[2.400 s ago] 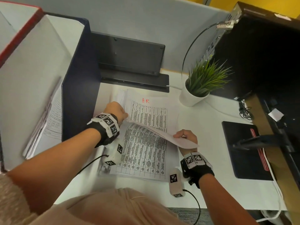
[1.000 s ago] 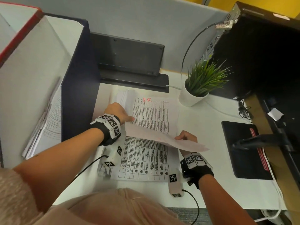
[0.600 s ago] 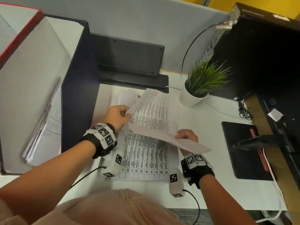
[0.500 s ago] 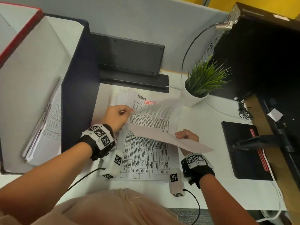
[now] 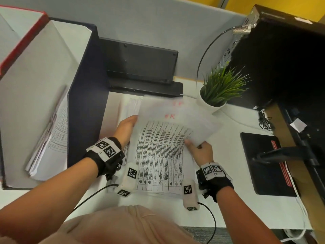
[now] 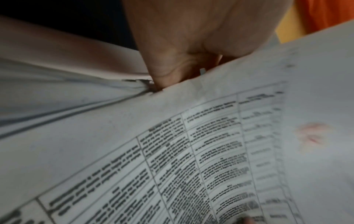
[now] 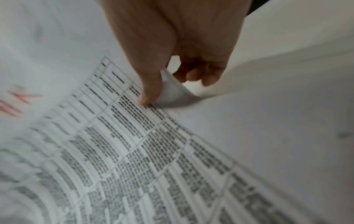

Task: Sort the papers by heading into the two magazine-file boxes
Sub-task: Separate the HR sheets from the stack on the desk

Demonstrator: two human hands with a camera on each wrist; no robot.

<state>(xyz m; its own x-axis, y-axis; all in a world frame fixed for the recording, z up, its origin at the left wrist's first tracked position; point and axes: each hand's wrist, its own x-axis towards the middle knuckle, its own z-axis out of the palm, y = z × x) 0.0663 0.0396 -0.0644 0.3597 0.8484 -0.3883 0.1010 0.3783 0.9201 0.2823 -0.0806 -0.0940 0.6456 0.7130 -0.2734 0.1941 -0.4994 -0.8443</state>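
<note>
A stack of printed table sheets point(image 5: 158, 173) lies on the white desk in front of me. Its top sheet point(image 5: 161, 143) carries a blurred red heading point(image 5: 169, 116) and bows upward between my hands. My left hand point(image 5: 127, 126) grips that sheet's left edge, with fingers tucked under it point(image 6: 162, 75). My right hand point(image 5: 200, 150) holds several turned-back sheets point(image 5: 198, 124) in its curled fingers, and its thumb point(image 7: 149, 91) presses on the printed sheet. At the left stands a navy magazine-file box point(image 5: 84, 103) with papers point(image 5: 52, 143) leaning inside. A red-edged box point(image 5: 24, 37) stands beyond it.
A potted plant point(image 5: 219, 88) stands just right of the stack's far end. A black device point(image 5: 140, 67) sits against the partition behind the stack. On the right are a black pad point(image 5: 263, 164) and a dark computer case point(image 5: 281, 59).
My left hand has lifted a sheet by its left edge and swung it over to the right. A new sheet with a red heading now shows. My right hand has kept its sheets.
</note>
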